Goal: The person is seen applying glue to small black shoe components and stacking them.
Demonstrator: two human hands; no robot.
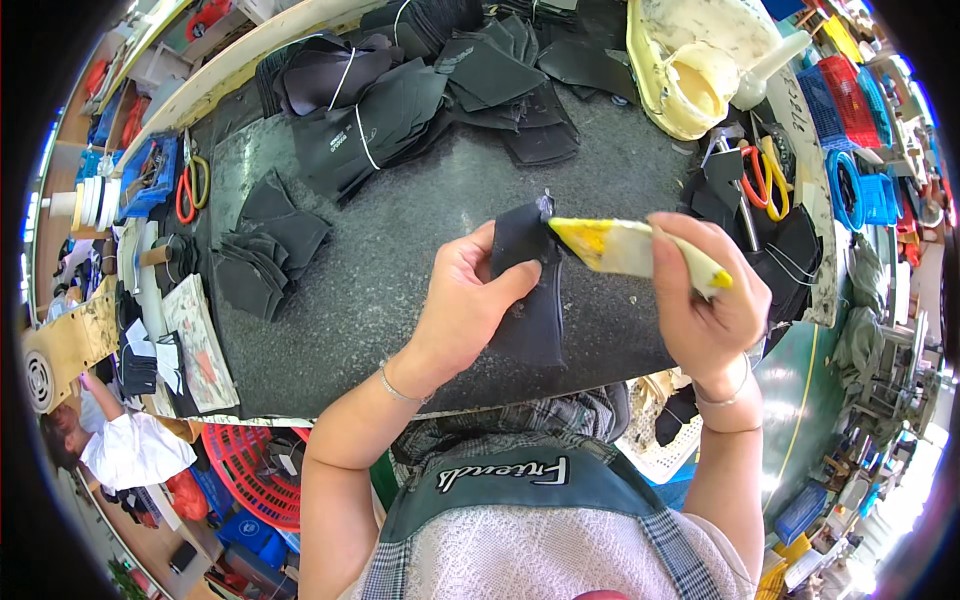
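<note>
My left hand [465,300] is closed on a stack of dark fabric-like pieces [528,325], with the thumb pressed on their near face. In my right hand [715,295] is a flat off-white spatula [625,247], smeared with yellow. Its yellow tip meets the upper right edge of the dark pieces, where a shiny bit shows at the top corner. Most of the handle end is hidden in my right fingers. Both hands are above the dark speckled worktop [420,235].
Bundles of dark cut pieces [370,130] tied with white bands lie at the back; a loose pile [265,250] is at left. A pot of cream-coloured glue [695,85] stands back right. Scissors [770,180] lie at right, others [190,185] at left. Another person [135,450] is far left.
</note>
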